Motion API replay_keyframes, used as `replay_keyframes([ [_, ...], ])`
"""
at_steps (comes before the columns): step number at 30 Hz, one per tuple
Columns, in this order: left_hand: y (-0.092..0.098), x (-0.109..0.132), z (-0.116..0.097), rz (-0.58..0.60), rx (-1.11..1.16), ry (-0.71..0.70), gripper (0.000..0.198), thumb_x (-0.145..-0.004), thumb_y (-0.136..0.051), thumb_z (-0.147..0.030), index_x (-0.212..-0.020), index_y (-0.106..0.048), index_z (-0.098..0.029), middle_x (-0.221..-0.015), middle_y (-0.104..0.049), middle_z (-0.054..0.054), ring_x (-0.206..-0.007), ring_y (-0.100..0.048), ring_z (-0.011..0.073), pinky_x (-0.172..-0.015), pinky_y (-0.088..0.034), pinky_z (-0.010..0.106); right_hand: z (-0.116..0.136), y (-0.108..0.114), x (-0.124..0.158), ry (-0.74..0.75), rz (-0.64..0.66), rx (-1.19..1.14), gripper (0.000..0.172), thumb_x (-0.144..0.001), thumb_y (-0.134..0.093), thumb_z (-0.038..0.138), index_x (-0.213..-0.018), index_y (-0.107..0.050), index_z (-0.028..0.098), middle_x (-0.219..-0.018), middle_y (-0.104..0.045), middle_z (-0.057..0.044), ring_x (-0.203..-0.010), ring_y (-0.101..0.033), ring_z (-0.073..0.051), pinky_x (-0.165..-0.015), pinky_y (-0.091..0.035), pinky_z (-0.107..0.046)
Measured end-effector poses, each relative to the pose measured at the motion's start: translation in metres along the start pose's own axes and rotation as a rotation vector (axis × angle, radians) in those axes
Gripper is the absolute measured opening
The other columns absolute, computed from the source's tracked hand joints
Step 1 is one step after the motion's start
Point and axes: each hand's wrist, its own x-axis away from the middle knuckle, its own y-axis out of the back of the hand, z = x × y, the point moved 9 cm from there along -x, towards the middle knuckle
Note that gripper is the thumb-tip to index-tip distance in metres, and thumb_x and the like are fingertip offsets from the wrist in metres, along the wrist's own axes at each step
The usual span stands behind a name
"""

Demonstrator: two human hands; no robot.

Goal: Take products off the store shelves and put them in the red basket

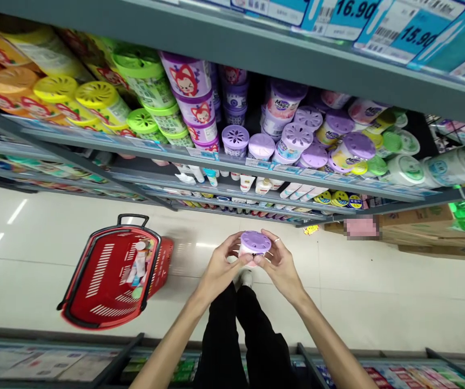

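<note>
Between my two hands is an air freshener tub (255,242) with a purple slotted lid and a pink-and-white label. My left hand (227,258) grips its left side, the thumb across the front. On the other side my right hand (276,256), a ring on one finger, has its fingers and thumb around the tub. The tub is held in front of my body, above the floor and my shoes. Similar purple-lidded tubs (295,141) stand on the shelf ahead, some of them stacked or tilted.
A red shopping basket (106,270) with several items inside stands on the floor at left. Orange, yellow and green tubs (98,100) line the shelf's left part. Cardboard boxes (418,224) sit at the right. Another shelf (41,364) runs behind me, along the bottom edge.
</note>
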Motion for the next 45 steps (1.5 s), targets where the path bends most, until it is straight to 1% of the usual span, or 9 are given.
replay_keyframes([
  [5, -0.004, -0.002, -0.013, -0.007, 0.024, -0.034, 0.06, -0.087, -0.082, -0.046, -0.137, -0.065, -0.019, -0.14, -0.071, 0.015, -0.124, -0.07, 0.0282, -0.105, -0.054, 0.039, 0.011, 0.003, 0.004, 0.035, 0.011, -0.049, 0.078, -0.083, -0.089, 0.04, -0.149, -0.05, 0.031, -0.147, -0.064, -0.01, -0.131, -0.064, -0.024, -0.113, -0.052, -0.042],
  [9, -0.007, -0.007, -0.033, -0.039, 0.078, -0.091, 0.056, -0.084, -0.085, -0.042, -0.133, -0.069, -0.02, -0.135, -0.074, 0.012, -0.12, -0.07, 0.0274, -0.106, -0.053, 0.038, 0.032, 0.01, 0.001, 0.11, 0.038, -0.01, 0.07, -0.084, -0.089, 0.04, -0.145, -0.054, 0.031, -0.154, -0.059, -0.009, -0.137, -0.061, -0.025, -0.118, -0.05, -0.044],
  [15, -0.022, -0.02, -0.053, -0.023, 0.065, -0.132, 0.052, -0.082, -0.086, -0.037, -0.131, -0.071, -0.023, -0.13, -0.077, 0.008, -0.114, -0.071, 0.0261, -0.1, -0.054, 0.036, 0.054, 0.03, -0.007, 0.162, -0.048, 0.077, 0.068, -0.082, -0.09, 0.044, -0.14, -0.058, 0.031, -0.15, -0.061, -0.009, -0.134, -0.062, -0.028, -0.117, -0.052, -0.048],
  [20, -0.028, -0.022, -0.047, -0.027, 0.106, -0.132, 0.052, -0.085, -0.084, -0.039, -0.133, -0.071, -0.024, -0.135, -0.075, 0.008, -0.12, -0.07, 0.0267, -0.099, -0.055, 0.034, 0.052, 0.033, -0.008, 0.14, -0.052, 0.078, 0.071, -0.081, -0.09, 0.045, -0.142, -0.056, 0.031, -0.151, -0.061, -0.01, -0.134, -0.063, -0.028, -0.116, -0.053, -0.049],
  [24, -0.024, -0.018, -0.037, -0.008, 0.13, -0.1, 0.052, -0.09, -0.078, -0.043, -0.136, -0.068, -0.021, -0.135, -0.074, 0.011, -0.12, -0.071, 0.0264, -0.1, -0.055, 0.034, 0.045, 0.029, -0.006, 0.12, -0.037, 0.107, 0.069, -0.083, -0.089, 0.044, -0.143, -0.056, 0.031, -0.148, -0.063, -0.009, -0.13, -0.064, -0.027, -0.114, -0.053, -0.048],
  [28, -0.018, -0.014, -0.034, -0.004, 0.132, -0.099, 0.055, -0.09, -0.079, -0.047, -0.135, -0.069, -0.019, -0.138, -0.073, 0.013, -0.124, -0.07, 0.028, -0.106, -0.054, 0.036, 0.045, 0.02, -0.004, 0.144, -0.022, 0.116, 0.064, -0.087, -0.086, 0.043, -0.142, -0.057, 0.031, -0.145, -0.065, -0.008, -0.127, -0.064, -0.024, -0.11, -0.054, -0.043],
  [34, -0.018, -0.01, -0.026, -0.002, 0.087, -0.045, 0.059, -0.088, -0.079, -0.054, -0.134, -0.068, -0.019, -0.142, -0.071, 0.014, -0.131, -0.067, 0.0299, -0.109, -0.054, 0.038, 0.039, 0.018, 0.003, 0.145, -0.058, 0.084, 0.067, -0.084, -0.087, 0.043, -0.142, -0.057, 0.03, -0.139, -0.068, -0.006, -0.123, -0.066, -0.022, -0.107, -0.055, -0.039],
  [38, -0.031, -0.011, -0.023, 0.032, 0.039, -0.007, 0.059, -0.086, -0.081, -0.054, -0.131, -0.069, -0.019, -0.137, -0.074, 0.014, -0.127, -0.069, 0.0302, -0.106, -0.056, 0.039, 0.031, 0.031, 0.012, 0.131, -0.074, 0.037, 0.066, -0.085, -0.086, 0.043, -0.143, -0.057, 0.031, -0.135, -0.069, -0.005, -0.123, -0.066, -0.022, -0.107, -0.055, -0.038],
  [45, -0.069, -0.015, -0.028, 0.114, -0.058, 0.017, 0.058, -0.086, -0.08, -0.055, -0.129, -0.069, -0.017, -0.134, -0.075, 0.015, -0.123, -0.071, 0.0292, -0.106, -0.056, 0.04, 0.016, 0.064, 0.029, 0.127, -0.156, -0.025, 0.066, -0.085, -0.086, 0.043, -0.141, -0.056, 0.029, -0.139, -0.067, -0.007, -0.121, -0.066, -0.022, -0.105, -0.053, -0.039],
])
